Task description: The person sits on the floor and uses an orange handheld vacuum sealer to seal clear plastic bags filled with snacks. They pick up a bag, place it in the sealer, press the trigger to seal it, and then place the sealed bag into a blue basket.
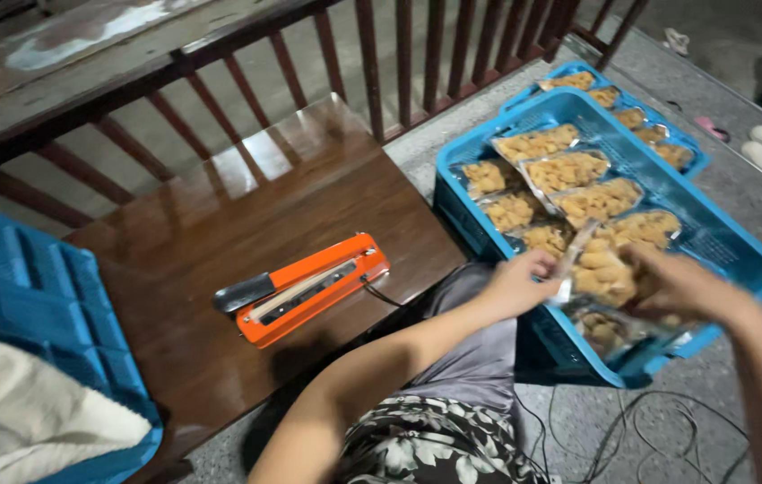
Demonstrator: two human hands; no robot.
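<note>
Both hands are on one clear bag (603, 273) of yellow-brown snack pieces, held above the near edge of the blue crate (740, 246). Left hand (520, 285) has its fingers closed on the bag's top left edge; right hand (672, 285) is wrapped around the right side, fingers closed on it, a bit blurred. The bag is in the air, clear of the other filled bags (569, 179) lying flat in the crate. The mouth looks unsealed, though I can't tell for sure. For a good hold: keep the mouth up, pinch both top corners, pull the film flat, and shake the pieces down so none sit in the seal strip. The orange heat sealer (309, 289) sits on the counter (220, 233) to the left, arm down and cord trailing off the edge, so mind the cord. A second blue crate (31, 296) with a white towel (22, 412) is at far left.
</note>
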